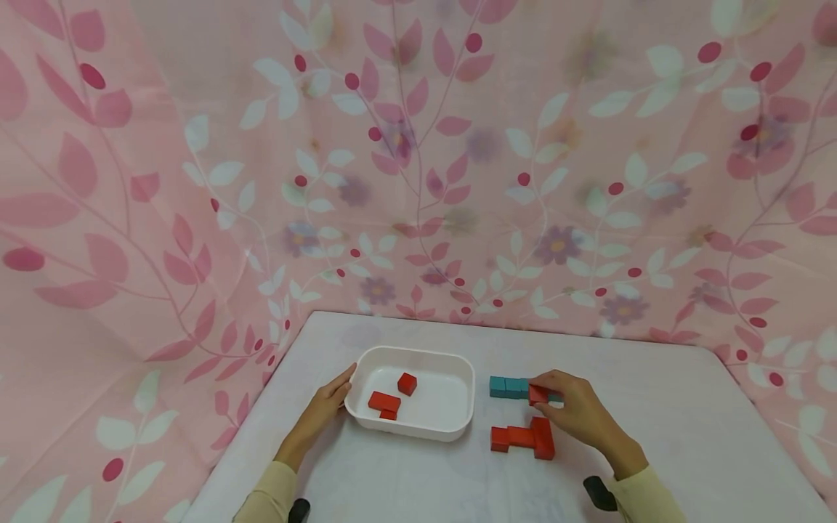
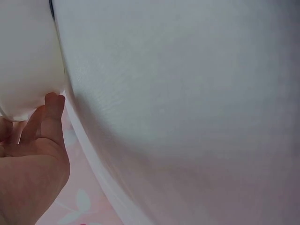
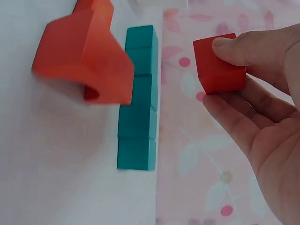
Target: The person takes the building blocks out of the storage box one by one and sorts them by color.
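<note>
In the head view my left hand (image 1: 330, 398) holds the left side of a white tray (image 1: 467, 396), its fingers at the outer wall and rim. The left wrist view shows those fingers (image 2: 51, 124) against the white wall. My right hand (image 1: 578, 408) pinches a red cube (image 3: 220, 63) between thumb and fingers. In the head view this cube overlaps a straight row of teal cubes (image 1: 506, 387), hiding part of it. Nearer me lies a red arrangement: a cube (image 1: 499, 439), a flat bar (image 1: 521, 436) and a larger block (image 1: 543, 439) at its right end.
Inside the tray are a red cube (image 1: 407, 383), a red oblong block (image 1: 384, 402) and a small red piece (image 1: 389, 415). A white cloth covers the table (image 1: 425, 479). Pink floral fabric (image 1: 418, 160) hangs behind it and at the sides.
</note>
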Demonstrator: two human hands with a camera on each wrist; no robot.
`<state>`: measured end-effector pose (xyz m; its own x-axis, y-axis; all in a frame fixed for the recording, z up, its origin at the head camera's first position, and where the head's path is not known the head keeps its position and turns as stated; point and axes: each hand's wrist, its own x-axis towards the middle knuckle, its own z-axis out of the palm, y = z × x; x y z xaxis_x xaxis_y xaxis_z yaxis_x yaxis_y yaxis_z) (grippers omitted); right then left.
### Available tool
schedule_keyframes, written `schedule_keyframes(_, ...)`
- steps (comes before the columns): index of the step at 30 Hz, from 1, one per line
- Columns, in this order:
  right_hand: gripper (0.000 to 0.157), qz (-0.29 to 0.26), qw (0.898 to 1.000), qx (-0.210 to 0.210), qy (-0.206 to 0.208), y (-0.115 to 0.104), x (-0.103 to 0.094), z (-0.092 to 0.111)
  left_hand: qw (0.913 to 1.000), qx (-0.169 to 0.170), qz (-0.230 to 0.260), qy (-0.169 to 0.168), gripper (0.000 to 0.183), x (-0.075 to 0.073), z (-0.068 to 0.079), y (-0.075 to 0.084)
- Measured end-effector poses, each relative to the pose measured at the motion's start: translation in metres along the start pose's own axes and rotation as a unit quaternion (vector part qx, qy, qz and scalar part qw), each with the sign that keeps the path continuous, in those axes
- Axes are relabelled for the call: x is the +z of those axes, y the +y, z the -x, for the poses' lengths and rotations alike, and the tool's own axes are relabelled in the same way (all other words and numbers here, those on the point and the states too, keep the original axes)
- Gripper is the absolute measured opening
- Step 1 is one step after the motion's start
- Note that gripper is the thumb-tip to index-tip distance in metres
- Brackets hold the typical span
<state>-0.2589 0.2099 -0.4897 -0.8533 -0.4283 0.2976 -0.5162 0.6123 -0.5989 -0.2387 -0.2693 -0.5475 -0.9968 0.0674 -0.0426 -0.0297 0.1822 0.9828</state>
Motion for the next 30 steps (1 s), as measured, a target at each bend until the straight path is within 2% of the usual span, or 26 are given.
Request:
schedule_keyframes(6, 0.040, 0.010, 1.000, -0.002, 0.010, 0.009, -0.007, 0.012, 1.0000, 0.003, 0.006, -0.004, 0.047, 0.000, 0.000, 0.000)
schedule_keyframes(14, 0.038, -0.005, 0.999, 0.050, -0.013, 0.019, -0.010, 0.028, 0.9998, -0.014, 0.010, 0.010, 0.046, 0.001, 0.001, 0.001)
schedule_keyframes(21, 0.038, -0.014, 0.994, 0.103, -0.037, 0.025, -0.008, 0.034, 0.9998, -0.017, 0.011, 0.008, 0.046, 0.000, 0.001, 0.002)
schedule_keyframes(30, 0.037, -0.024, 0.991, 0.123, -0.050, 0.031, -0.002, 0.038, 0.9998, -0.018, 0.009, 0.002, 0.046, 0.000, 0.001, 0.002)
